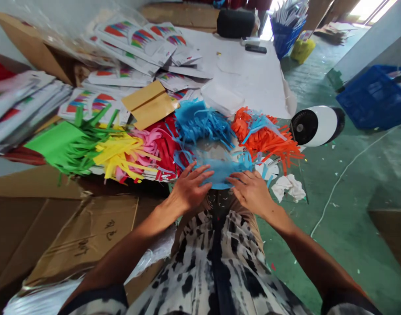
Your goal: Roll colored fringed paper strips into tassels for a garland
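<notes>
A fringed sheet of blue tissue paper (218, 173) lies across the glass table's front edge, right before my body. My left hand (192, 187) holds its left end, fingers over the top and slightly apart. At the opposite end my right hand (251, 190) grips the same sheet, fingertips bent onto it. How the paper sits under my fingers is partly hidden. Just beyond is a heap of blue fringed tissue paper (200, 122). Orange fringed tissue paper (266, 135) lies to the right, with some light blue strips on top.
Leftward lie red (167, 144), pink (149, 142), yellow (120, 151) and green fringed paper (61, 144). Behind are a folded gold sheet (149, 103) and printed packets (138, 43). A white-and-black fan (318, 125) and crumpled tissue (289, 188) are at right; cardboard boxes (98, 236) stand lower left.
</notes>
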`<action>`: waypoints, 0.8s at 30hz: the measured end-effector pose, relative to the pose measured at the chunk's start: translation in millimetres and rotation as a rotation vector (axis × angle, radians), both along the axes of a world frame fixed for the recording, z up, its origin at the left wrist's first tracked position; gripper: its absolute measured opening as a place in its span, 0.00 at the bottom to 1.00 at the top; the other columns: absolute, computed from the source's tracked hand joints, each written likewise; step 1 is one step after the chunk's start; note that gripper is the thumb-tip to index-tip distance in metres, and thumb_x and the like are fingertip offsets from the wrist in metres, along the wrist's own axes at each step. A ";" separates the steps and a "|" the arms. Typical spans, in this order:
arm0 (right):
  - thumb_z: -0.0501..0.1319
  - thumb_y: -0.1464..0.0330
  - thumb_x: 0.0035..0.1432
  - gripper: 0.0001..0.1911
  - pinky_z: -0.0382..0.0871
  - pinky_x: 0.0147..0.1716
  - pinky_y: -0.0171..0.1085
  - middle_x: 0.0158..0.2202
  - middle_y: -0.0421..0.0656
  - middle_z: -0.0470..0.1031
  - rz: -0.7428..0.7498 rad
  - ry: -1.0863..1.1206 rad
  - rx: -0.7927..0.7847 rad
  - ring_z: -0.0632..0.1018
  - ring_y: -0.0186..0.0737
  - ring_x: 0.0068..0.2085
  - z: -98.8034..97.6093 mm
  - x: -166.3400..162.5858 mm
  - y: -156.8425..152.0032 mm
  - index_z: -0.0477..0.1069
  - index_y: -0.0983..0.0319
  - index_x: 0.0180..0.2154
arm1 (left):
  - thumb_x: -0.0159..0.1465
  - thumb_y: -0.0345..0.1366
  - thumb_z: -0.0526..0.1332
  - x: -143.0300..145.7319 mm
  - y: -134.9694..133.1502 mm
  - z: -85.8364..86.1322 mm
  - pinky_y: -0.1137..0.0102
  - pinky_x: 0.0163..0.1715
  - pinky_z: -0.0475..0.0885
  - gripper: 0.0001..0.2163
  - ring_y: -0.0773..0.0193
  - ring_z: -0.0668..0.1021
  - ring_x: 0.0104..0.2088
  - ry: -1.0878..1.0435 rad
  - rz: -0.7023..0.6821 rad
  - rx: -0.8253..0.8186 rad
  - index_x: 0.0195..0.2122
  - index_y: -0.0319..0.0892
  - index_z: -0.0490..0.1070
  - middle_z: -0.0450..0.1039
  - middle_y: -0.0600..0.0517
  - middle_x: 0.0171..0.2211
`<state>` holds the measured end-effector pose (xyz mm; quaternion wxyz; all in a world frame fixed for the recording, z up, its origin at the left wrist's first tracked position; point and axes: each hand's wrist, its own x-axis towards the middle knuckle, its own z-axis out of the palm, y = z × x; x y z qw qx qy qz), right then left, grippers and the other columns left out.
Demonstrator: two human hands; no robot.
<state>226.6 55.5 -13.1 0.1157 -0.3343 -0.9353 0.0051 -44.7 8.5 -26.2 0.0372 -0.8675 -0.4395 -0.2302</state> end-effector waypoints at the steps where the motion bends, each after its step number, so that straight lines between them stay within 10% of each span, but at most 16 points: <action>1: 0.58 0.67 0.72 0.16 0.59 0.46 0.49 0.55 0.47 0.82 -0.002 0.001 -0.003 0.76 0.50 0.50 1.6 3.4 0.5 0.77 0.59 0.57 | 0.71 0.30 0.60 -1.1 -0.1 3.1 0.41 0.69 0.63 0.09 0.51 0.78 0.63 -0.015 -0.004 -0.022 0.39 0.47 0.81 0.81 0.48 0.58; 11: 0.62 0.63 0.71 0.10 0.56 0.52 0.51 0.43 0.44 0.86 -0.148 0.101 -0.101 0.77 0.50 0.51 13.4 16.3 9.0 0.81 0.57 0.43 | 0.72 0.39 0.62 -1.2 14.2 4.2 0.59 0.45 0.73 0.08 0.53 0.81 0.48 -0.087 0.054 -0.282 0.45 0.45 0.79 0.83 0.46 0.47; 24: 0.59 0.60 0.72 0.17 0.55 0.41 0.43 0.30 0.40 0.80 -0.234 0.185 -0.256 0.77 0.44 0.39 8.7 -3.5 34.1 0.76 0.59 0.31 | 0.71 0.42 0.63 -3.5 30.2 15.2 0.57 0.48 0.68 0.07 0.53 0.81 0.46 -0.213 0.200 -0.384 0.41 0.46 0.79 0.83 0.50 0.38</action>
